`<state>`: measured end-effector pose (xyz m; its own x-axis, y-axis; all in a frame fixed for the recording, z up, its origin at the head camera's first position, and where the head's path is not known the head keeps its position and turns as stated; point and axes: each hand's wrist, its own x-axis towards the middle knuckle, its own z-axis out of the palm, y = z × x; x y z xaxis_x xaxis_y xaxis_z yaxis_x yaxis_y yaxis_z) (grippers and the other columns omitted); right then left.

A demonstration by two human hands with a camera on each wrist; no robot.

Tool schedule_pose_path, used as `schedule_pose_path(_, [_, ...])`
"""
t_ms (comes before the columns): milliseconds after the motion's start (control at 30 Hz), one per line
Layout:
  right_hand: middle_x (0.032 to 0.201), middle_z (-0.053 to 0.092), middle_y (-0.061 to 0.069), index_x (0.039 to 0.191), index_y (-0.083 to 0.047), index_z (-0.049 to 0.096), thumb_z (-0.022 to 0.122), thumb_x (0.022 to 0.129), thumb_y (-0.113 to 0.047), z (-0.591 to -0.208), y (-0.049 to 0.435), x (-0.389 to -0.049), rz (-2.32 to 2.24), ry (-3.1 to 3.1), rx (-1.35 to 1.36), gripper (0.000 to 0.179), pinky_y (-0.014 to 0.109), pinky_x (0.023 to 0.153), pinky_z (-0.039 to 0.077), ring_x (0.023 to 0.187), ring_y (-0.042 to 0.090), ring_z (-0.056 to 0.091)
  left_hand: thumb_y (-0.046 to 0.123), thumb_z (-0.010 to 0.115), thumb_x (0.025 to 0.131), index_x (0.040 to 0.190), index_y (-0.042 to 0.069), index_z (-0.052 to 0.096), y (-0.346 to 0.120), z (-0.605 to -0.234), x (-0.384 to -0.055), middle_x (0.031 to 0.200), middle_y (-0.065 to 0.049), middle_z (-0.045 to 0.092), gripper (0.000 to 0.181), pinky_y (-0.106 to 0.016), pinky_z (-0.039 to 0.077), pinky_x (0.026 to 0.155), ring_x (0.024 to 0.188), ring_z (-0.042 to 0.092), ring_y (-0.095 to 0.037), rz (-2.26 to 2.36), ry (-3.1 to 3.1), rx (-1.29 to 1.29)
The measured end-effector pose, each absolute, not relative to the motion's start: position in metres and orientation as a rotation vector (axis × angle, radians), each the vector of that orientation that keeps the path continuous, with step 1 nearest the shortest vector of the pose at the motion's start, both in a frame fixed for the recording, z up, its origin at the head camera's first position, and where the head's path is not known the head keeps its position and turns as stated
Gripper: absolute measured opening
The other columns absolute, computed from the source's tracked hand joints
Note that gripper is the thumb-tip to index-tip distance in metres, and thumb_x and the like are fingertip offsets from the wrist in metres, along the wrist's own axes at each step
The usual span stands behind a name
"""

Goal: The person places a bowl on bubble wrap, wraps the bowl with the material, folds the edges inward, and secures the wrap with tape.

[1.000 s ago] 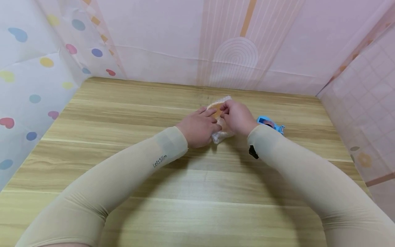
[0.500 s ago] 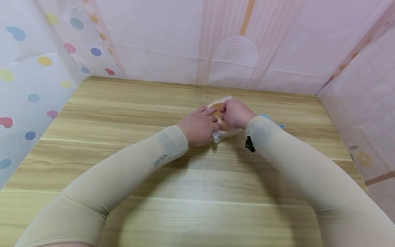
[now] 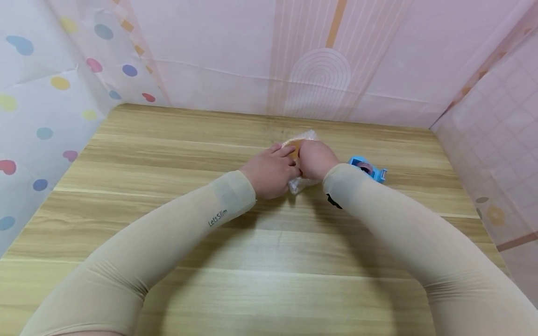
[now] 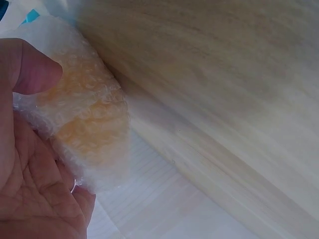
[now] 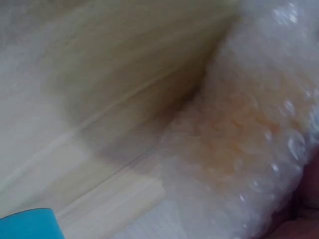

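Note:
A bundle in bubble wrap, with something orange showing through, lies toward the far side of the table. My left hand is on its left side, fingers reaching over the top. In the left wrist view the thumb and fingers hold the wrap from either side. My right hand lies over the bundle's right part with its fingers bent inward, close to the left fingertips. Its fingertips are hidden in the head view, and only a sliver of skin shows in the right wrist view.
A blue tape dispenser with a roll in it stands on the wood-grain table, just right of the right wrist. Patterned sheets hang behind and along both sides of the table.
My right hand has shifted slightly toward me and left across the bundle, its fingers turning out of sight. The left hand and the bundle stay nearly in place.

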<state>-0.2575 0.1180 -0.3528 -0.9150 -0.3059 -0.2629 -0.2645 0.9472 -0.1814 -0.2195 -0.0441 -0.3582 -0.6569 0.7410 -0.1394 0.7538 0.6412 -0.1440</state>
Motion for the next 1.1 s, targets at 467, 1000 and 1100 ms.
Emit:
schedule_pose_path(467, [0.122, 0.073, 0.013, 0.127, -0.006, 0.067, 0.052, 0.108, -0.016, -0.362, 0.107, -0.255, -0.188, 2.845, -0.405, 0.026, 0.045, 0.103, 0.057, 0.109, 0.029, 0.068, 0.023, 0.057, 0.101, 0.140, 0.022, 0.067, -0.047, -0.361, -0.220, 0.156, -0.001, 0.058, 0.040, -0.052, 0.019, 0.135, 0.163, 0.025, -0.032, -0.273, 2.767, 1.273])
schedule_pose_path(1000, [0.110, 0.070, 0.010, 0.125, -0.006, 0.060, 0.058, 0.104, -0.013, -0.358, 0.120, -0.248, -0.480, 2.834, -0.365, 0.022, 0.038, 0.088, 0.057, 0.095, 0.027, 0.063, 0.026, 0.055, 0.101, 0.143, 0.023, 0.065, -0.047, -0.363, -0.220, 0.157, -0.003, 0.057, 0.043, -0.051, 0.018, 0.135, 0.163, 0.024, -0.031, -0.281, 2.742, 1.249])
schedule_pose_path(1100, [0.108, 0.071, 0.011, 0.118, -0.006, 0.062, 0.060, 0.103, -0.010, -0.352, 0.131, -0.244, -0.649, 2.878, -0.405, 0.016, 0.038, 0.085, 0.057, 0.093, 0.026, 0.065, 0.026, 0.052, 0.103, 0.147, 0.023, 0.061, -0.048, -0.364, -0.221, 0.158, -0.003, 0.056, 0.046, -0.051, 0.017, 0.135, 0.163, 0.025, -0.032, -0.286, 2.724, 1.226])
